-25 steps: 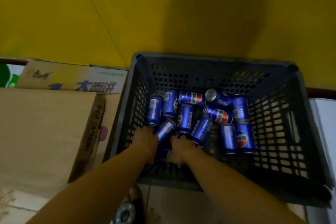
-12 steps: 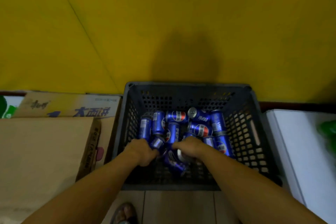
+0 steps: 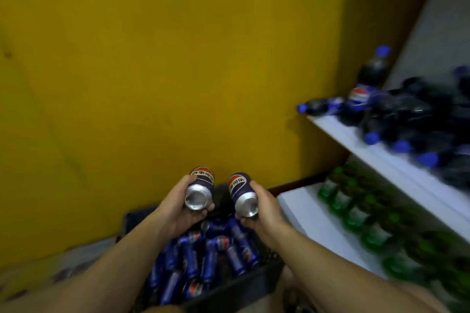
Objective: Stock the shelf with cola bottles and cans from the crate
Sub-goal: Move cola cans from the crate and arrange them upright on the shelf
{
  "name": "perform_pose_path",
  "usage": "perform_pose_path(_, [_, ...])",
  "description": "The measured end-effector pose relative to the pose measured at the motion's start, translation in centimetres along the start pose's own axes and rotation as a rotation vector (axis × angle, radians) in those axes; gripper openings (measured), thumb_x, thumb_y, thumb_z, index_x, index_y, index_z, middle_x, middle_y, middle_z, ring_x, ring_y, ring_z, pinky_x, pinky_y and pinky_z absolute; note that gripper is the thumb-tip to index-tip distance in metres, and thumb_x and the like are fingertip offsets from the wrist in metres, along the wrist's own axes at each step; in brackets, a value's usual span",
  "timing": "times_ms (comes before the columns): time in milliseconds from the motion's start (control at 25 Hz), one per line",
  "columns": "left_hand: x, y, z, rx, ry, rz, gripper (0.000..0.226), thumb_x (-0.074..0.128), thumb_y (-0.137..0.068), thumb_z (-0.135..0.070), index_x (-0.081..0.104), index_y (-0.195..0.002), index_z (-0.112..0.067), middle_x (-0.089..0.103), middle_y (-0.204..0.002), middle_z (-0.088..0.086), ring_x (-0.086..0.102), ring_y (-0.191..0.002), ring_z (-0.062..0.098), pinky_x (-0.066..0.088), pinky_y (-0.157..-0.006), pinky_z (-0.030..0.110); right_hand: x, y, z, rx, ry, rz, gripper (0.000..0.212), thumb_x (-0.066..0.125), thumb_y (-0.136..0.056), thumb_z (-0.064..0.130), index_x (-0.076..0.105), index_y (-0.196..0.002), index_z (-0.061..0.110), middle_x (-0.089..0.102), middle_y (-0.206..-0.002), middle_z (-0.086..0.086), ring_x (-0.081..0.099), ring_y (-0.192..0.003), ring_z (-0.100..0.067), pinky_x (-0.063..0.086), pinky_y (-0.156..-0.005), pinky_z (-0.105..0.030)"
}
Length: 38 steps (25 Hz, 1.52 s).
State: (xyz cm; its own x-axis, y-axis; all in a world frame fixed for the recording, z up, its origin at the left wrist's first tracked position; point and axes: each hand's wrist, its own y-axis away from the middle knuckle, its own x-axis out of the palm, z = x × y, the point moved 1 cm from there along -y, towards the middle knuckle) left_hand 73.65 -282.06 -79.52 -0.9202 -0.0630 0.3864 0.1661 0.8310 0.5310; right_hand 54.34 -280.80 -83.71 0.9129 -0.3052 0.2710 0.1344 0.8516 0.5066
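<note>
Head view, near to far. Two bare forearms reach up from the bottom edge over the crate, a dark plastic one low in the middle, sitting on the floor against the yellow wall. Loose cans in the crate, blue, lying on their sides in a jumble, some crossing each other. Above the crate both hands hold one can each. Left hand has its fingers and thumb curled round the left can, silver end toward the camera, label end pointing away. Right hand wraps the right can the same way, silver end toward the camera, tilted slightly left. The two cans sit side by side, apart, not touching, both clear of the crate. Left of the crate a pale blurred surface, cannot tell what it is. On the right, a white shelf unit: lower shelf carries green bottles in rows, blurred. Upper shelf carries cola bottles with blue caps, most lying down in a heap, one upright bottle at the far end near the wall. Right side is motion-blurred.
</note>
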Motion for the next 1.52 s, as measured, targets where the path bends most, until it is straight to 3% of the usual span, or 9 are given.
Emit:
perform_pose_path(120, [8.7,3.7,-1.1,0.052,0.023,0.198,0.043,0.052,-0.096,-0.041,0.056,-0.111,0.0,0.061,-0.078,0.021,0.061,-0.06,0.028,0.048,-0.045,0.025,-3.9,6.2,5.4,-0.172,-0.144,-0.088,0.045,0.053,-0.097,0.044,0.057,-0.123,0.008,0.066,-0.08,-0.019,0.061,-0.053,-0.028,0.046,-0.046,-0.026])
perform_pose_path(400, [26.8,12.0,3.5,0.05,-0.132,0.597,0.046,0.051,-0.093,-0.043,0.058,-0.114,-0.002,0.061,-0.074,0.019,0.059,-0.056,0.027,0.039,-0.045,0.025,-16.6,18.8,12.2,-0.51,-0.375,-0.434,0.048,0.056,-0.091,0.047,0.061,-0.122,0.011,0.069,-0.086,-0.017,0.06,-0.056,-0.023,0.042,-0.044,-0.026])
perform_pose_path(600, [35.2,17.8,8.5,0.024,-0.334,0.759,0.046,0.049,-0.095,-0.046,0.059,-0.108,-0.003,0.06,-0.078,0.019,0.055,-0.052,0.024,0.031,-0.049,0.027,-25.7,27.2,11.5,-0.589,-0.624,-0.715,0.049,0.06,-0.089,0.047,0.061,-0.122,0.011,0.07,-0.111,-0.026,0.063,-0.075,-0.029,0.046,-0.043,-0.025])
perform_pose_path(840, [44.6,22.3,18.7,-0.014,-0.596,0.933,0.051,0.05,-0.096,-0.048,0.055,-0.127,-0.008,0.064,-0.066,0.014,0.053,-0.043,0.022,0.03,-0.04,0.021,-38.0,37.2,8.1,-0.653,-0.613,-1.149,0.035,0.049,-0.098,0.041,0.057,-0.121,0.017,0.069,-0.104,-0.021,0.067,-0.074,-0.03,0.047,-0.056,-0.031])
perform_pose_path(1040, [51.8,25.3,29.2,0.04,-0.872,0.968,0.058,0.054,-0.095,-0.052,0.028,-0.147,-0.045,0.07,-0.099,0.017,0.054,-0.048,0.022,0.036,-0.041,0.022,-47.3,43.3,4.5,-0.508,-0.48,-1.431,0.041,0.049,-0.1,0.047,0.051,-0.127,0.017,0.064,-0.111,-0.016,0.067,-0.089,-0.034,0.048,-0.054,-0.029])
perform_pose_path(1120, [53.6,26.0,32.0,0.098,-0.969,0.962,0.066,0.055,-0.094,-0.054,0.02,-0.149,-0.042,0.065,-0.117,0.013,0.066,-0.071,0.027,0.046,-0.046,0.024,-49.7,45.2,3.5,-0.43,-0.278,-1.532,0.044,0.056,-0.097,0.047,0.048,-0.13,0.018,0.061,-0.109,-0.01,0.063,-0.091,-0.029,0.053,-0.063,-0.033])
perform_pose_path(1200, [55.2,25.7,34.1,0.206,-1.049,0.964,0.074,0.057,-0.093,-0.053,0.015,-0.152,-0.04,0.058,-0.131,0.009,0.065,-0.105,0.034,0.06,-0.074,0.037,-52.1,46.4,2.9,-0.348,0.019,-1.589,0.045,0.058,-0.095,0.049,0.045,-0.129,0.023,0.06,-0.103,-0.005,0.062,-0.086,-0.02,0.053,-0.072,-0.034])
perform_pose_path(1280, [56.5,25.1,35.3,0.289,-1.084,0.991,0.076,0.059,-0.096,-0.047,0.014,-0.155,-0.033,0.054,-0.138,0.007,0.057,-0.111,0.028,0.052,-0.097,0.041,-54.2,47.0,3.0,-0.305,0.213,-1.594,0.044,0.055,-0.096,0.051,0.044,-0.129,0.024,0.06,-0.1,-0.001,0.06,-0.082,-0.014,0.051,-0.07,-0.032])
perform_pose_path(1520, [59.7,23.9,36.7,0.458,-1.189,1.033,0.082,0.066,-0.096,-0.033,0.014,-0.158,-0.024,0.05,-0.145,0.011,0.057,-0.12,0.029,0.049,-0.102,0.041,-58.8,47.1,4.0,-0.34,0.394,-1.566,0.055,0.064,-0.094,0.044,0.045,-0.139,0.019,0.055,-0.13,-0.008,0.057,-0.1,-0.018,0.046,-0.078,-0.024])
